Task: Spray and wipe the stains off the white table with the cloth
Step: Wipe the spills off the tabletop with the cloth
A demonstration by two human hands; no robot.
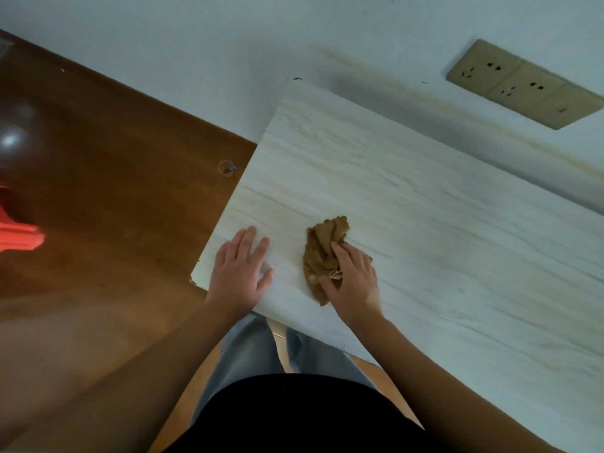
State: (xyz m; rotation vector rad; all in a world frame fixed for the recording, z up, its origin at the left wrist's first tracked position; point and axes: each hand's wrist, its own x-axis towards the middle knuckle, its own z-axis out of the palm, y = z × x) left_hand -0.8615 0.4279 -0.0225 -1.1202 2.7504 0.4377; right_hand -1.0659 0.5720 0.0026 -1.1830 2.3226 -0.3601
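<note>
Resting flat on the tabletop (441,240), the person's left hand (240,273) lies by the near left corner, its fingers (248,237) straight and slightly spread, pointing toward the wall (228,44). Its wrist crosses the near edge, and its outer side sits just inside the left edge.

The right hand (354,282) lies to the right of it, apart from it, on a crumpled brown cloth (322,246). The forefinger and thumb curl into the folds and bunch them, while the other fingers bend over the cloth's right side. The cloth lies on the white, wood-grained surface, with its lower tip close to the near edge and its upper end reaching out beyond the fingertips.

Bare tabletop stretches from the cloth to the right and toward the far edge, which meets the wall. Faint yellowish streaks (457,116) run along the wall just above that edge, and a beige socket panel (523,85) is set higher up.

Beyond the left edge lies brown wooden floor (114,158), with a small round object (226,167) just beside that edge and a red object (16,233) well away at the left border of the view. The person stands close against the near edge.
</note>
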